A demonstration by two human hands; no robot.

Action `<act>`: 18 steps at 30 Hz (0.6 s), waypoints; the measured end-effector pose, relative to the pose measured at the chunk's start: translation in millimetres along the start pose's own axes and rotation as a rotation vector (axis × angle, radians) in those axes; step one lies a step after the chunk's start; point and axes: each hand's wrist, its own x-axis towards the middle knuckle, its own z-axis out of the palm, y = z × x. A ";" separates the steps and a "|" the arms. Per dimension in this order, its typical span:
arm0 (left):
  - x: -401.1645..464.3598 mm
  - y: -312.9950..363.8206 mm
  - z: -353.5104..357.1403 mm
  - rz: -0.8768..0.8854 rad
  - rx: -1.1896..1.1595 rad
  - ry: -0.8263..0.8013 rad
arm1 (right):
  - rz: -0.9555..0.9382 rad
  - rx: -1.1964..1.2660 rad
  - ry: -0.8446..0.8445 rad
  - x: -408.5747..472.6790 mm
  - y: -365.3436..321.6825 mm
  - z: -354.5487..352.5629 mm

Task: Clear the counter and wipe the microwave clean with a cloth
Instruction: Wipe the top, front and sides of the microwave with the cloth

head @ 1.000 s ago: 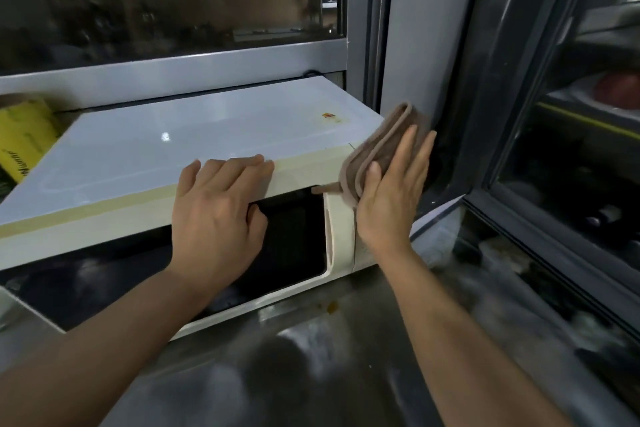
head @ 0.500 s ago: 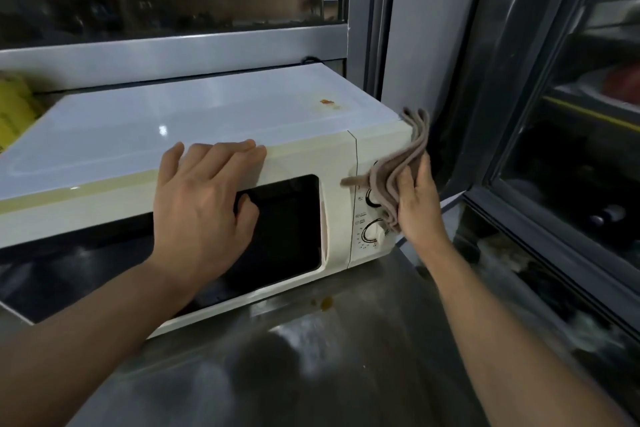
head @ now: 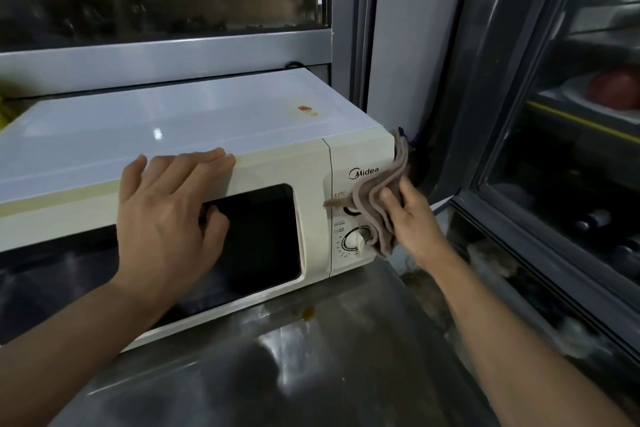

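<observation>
A cream microwave with a dark door window stands on a steel counter. An orange-brown stain marks its top near the back right. My left hand lies flat on the top front edge of the door, fingers spread, thumb on the glass. My right hand grips a folded brown cloth and presses it against the microwave's right front corner, beside the control panel. The cloth covers the upper knob; the lower knob shows.
A small brown spill sits on the counter just in front of the microwave. A glass-fronted cabinet stands close on the right. A window frame runs behind the microwave. Something yellow peeks in at the far left.
My right hand slid the cloth from the top right corner down onto the right front edge by the knobs. The view shifted, exposing the control panel. My left hand stayed on the door's top edge.
</observation>
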 end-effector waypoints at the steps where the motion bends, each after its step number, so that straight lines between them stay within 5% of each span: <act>1: -0.2 0.1 0.9 0.000 0.004 0.007 | 0.020 0.012 0.009 -2.9 7.6 2.4; 5: -0.6 0.8 1.9 -0.012 0.009 0.021 | 0.130 0.048 -0.008 -13.8 32.4 10.6; 10: -0.8 5.0 2.3 -0.041 0.004 0.019 | 0.212 -0.291 -0.099 -38.9 55.3 17.1; 14: -1.6 5.4 1.3 -0.045 0.003 0.001 | 0.151 -0.323 0.164 -42.7 29.6 12.2; 18: -1.3 7.8 0.0 -0.055 -0.001 0.008 | -0.156 -0.324 0.486 -25.7 -22.4 6.7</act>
